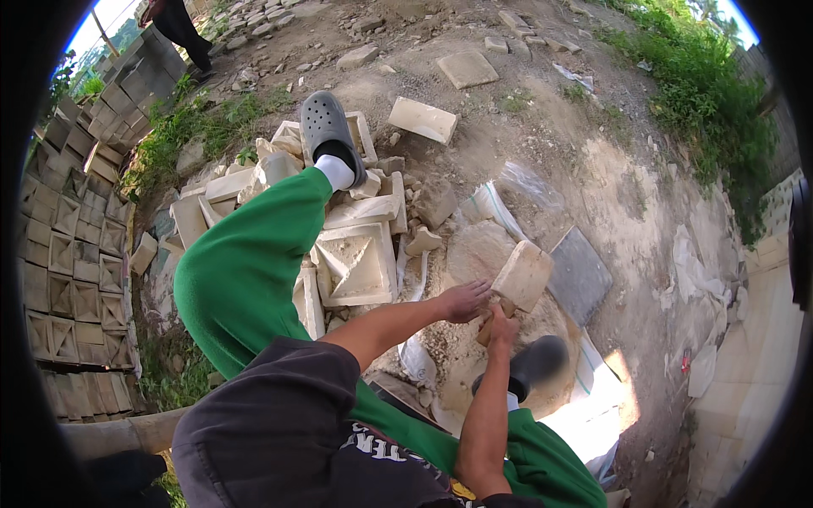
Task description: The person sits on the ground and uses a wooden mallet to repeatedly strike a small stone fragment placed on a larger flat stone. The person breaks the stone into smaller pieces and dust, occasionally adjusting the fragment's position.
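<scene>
A pale, cream-coloured block (523,276) stands tilted beside a round, dusty stone slab (479,251). My left hand (465,301) is at the block's near left corner, its fingers closed against the edge; their tips are partly hidden. Just to the right and nearer to me, my right hand (503,327) is closed around a brown, wooden-looking piece (485,331), held close under the block. Its full shape is covered by the fingers. Pale crumbs and dust lie around both hands.
Moulded cream blocks (356,264) are heaped on the left, under my grey clog (325,123). A dark square tile (581,275) lies right of the held block. Stacked blocks (72,254) form a wall at far left. A person in dark trousers (182,34) stands at the back.
</scene>
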Demonstrator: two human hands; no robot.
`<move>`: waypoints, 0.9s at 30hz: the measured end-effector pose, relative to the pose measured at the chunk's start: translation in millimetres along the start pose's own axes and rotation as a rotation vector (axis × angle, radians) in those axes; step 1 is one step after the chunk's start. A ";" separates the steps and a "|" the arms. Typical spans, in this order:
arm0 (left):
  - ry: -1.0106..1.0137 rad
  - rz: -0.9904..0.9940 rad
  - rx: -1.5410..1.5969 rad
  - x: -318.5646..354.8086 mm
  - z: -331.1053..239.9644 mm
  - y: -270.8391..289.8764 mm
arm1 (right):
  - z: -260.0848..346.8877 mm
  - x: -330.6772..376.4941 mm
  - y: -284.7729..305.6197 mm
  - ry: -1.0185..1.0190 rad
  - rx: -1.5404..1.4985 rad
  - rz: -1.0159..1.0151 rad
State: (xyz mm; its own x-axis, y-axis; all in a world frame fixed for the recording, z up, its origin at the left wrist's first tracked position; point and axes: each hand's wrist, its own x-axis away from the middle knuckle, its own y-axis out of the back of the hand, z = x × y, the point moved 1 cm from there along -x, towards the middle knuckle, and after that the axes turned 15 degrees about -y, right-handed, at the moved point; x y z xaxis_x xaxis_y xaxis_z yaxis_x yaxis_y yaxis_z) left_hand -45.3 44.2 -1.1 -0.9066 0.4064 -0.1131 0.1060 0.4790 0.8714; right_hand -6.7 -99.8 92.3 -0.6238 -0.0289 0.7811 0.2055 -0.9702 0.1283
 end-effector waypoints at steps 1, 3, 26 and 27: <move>-0.015 -0.025 0.068 1.9 -3.5 4.7 | 0.4 0.0 1.5 0.086 0.048 -0.056; -0.048 -0.070 0.202 10.3 -13.0 20.7 | -1.0 -1.6 1.9 0.256 0.138 -0.170; 0.487 -0.288 0.008 141.3 -39.2 102.1 | -22.8 -5.1 -28.0 0.556 0.490 -0.330; 0.472 -0.256 -0.002 141.4 -44.9 102.1 | -26.2 -4.6 -25.5 0.551 0.490 -0.326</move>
State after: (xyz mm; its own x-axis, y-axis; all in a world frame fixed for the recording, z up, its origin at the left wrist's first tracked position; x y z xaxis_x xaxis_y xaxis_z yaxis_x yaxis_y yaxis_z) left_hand -181.0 115.7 93.4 -0.9885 -0.1172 -0.0954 -0.1426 0.5151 0.8452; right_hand -28.8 -81.3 69.4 -0.9654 -0.0009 0.2607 0.1765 -0.7381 0.6512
